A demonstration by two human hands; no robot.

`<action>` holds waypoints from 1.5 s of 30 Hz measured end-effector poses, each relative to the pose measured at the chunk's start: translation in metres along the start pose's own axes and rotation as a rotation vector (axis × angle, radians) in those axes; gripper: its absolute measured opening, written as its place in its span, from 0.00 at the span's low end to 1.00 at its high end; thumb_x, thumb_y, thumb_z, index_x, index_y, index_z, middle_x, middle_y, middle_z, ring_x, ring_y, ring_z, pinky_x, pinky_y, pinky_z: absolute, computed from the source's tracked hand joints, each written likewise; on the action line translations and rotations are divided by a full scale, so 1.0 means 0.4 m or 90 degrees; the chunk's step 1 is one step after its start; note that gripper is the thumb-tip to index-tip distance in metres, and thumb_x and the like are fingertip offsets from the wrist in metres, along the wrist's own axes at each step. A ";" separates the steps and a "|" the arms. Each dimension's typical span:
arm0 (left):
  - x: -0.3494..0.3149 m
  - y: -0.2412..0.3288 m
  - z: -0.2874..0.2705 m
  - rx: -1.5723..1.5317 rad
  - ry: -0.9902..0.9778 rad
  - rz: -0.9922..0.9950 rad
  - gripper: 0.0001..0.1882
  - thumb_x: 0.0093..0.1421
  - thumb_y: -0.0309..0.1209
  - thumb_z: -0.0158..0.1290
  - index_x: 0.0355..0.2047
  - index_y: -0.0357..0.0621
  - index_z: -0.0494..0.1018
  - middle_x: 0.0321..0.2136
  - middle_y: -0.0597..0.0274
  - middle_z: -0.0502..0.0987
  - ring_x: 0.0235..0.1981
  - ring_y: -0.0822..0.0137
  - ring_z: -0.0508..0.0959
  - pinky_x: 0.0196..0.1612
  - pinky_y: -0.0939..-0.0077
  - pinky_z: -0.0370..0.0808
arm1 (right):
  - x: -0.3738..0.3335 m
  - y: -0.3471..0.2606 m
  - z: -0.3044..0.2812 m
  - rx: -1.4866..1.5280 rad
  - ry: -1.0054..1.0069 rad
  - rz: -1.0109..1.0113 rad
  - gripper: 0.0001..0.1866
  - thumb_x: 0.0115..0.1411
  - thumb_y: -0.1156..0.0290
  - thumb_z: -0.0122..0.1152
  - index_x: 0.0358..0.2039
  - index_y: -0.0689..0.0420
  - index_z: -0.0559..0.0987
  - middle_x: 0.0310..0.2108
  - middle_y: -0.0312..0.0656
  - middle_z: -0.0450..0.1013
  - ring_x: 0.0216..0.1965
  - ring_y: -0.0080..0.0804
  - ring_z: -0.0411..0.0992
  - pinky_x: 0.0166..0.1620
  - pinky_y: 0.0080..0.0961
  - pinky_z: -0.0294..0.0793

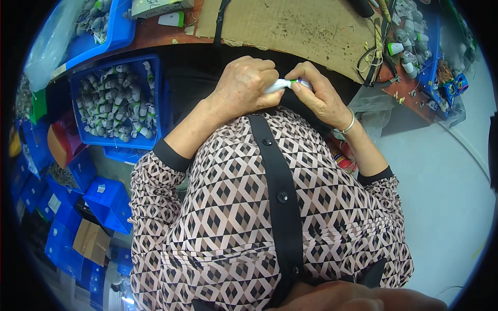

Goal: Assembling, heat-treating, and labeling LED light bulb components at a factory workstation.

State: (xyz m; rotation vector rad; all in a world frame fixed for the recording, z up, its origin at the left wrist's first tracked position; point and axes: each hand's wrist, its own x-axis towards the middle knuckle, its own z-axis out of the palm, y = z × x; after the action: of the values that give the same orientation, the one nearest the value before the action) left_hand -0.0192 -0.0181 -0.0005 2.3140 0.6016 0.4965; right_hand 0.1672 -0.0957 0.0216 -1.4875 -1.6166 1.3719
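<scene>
Both my hands meet in front of my body, just short of the table edge. My left hand (248, 83) is closed in a fist around one end of a white tapered plastic piece (279, 86). My right hand (321, 98) pinches the other end between thumb and fingers, where a bit of green and purple shows. Much of the piece is hidden inside my fingers, so I cannot tell whether it is one part or two joined. To the left, a blue bin (75, 98) holds many small grey and white parts with green bands (115, 101).
Cardboard (290, 26) covers the table ahead, with crumbs on it. A blue tray (122, 31) of parts stands at the far left. More grey and white parts (412, 36) lie at the far right, near dark cords (371, 65). Blue crates (106, 199) stack at the lower left.
</scene>
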 end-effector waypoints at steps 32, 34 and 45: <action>0.025 -0.020 -0.036 0.003 0.029 -0.110 0.09 0.46 0.33 0.56 0.24 0.39 0.74 0.20 0.55 0.72 0.21 0.57 0.73 0.25 0.69 0.70 | 0.102 -0.005 -0.055 -0.042 -0.062 -0.171 0.11 0.61 0.65 0.46 0.39 0.58 0.68 0.33 0.41 0.68 0.36 0.33 0.67 0.39 0.27 0.65; 0.027 -0.022 -0.032 -0.035 0.010 -0.116 0.10 0.47 0.35 0.55 0.24 0.39 0.74 0.20 0.56 0.73 0.21 0.60 0.74 0.25 0.70 0.70 | 0.103 0.011 -0.051 -0.067 -0.025 -0.211 0.12 0.61 0.64 0.45 0.37 0.59 0.69 0.29 0.40 0.69 0.31 0.31 0.68 0.36 0.25 0.66; 0.012 -0.039 0.036 -1.072 -0.070 -0.244 0.24 0.57 0.48 0.44 0.28 0.34 0.70 0.20 0.56 0.72 0.19 0.64 0.73 0.29 0.74 0.72 | 0.208 -0.106 -0.077 -0.027 -0.019 0.018 0.28 0.57 0.46 0.45 0.20 0.61 0.74 0.11 0.41 0.65 0.15 0.31 0.65 0.22 0.30 0.63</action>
State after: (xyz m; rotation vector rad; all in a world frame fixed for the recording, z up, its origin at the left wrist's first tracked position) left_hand -0.0123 -0.0127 -0.0206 0.6019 0.2912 0.3997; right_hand 0.1582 -0.0024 0.0508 -1.5268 -1.6586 1.3900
